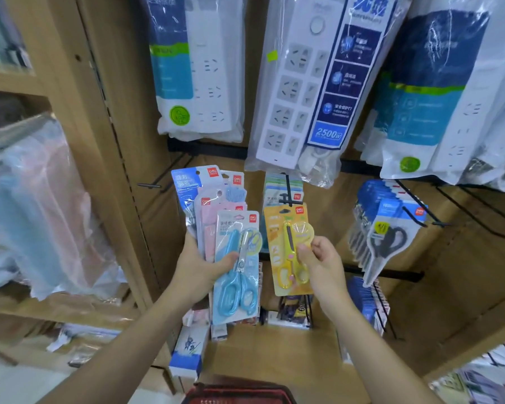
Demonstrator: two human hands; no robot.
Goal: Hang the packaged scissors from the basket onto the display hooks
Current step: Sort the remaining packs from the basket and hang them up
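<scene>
Right hand: thumb and fingers pinch the yellow pack at mid-height. The pack's top sits at the tip of the centre hook; whether it is threaded on cannot be told. Left hand: fingers clasp a fanned stack of scissor packs, just left of the hook. Basket: well below the hook.

basket: cut off at bottom edge | left shelf goods: blurred

"2500W" on power strip pack, "deli" on yellow scissors pack
</scene>
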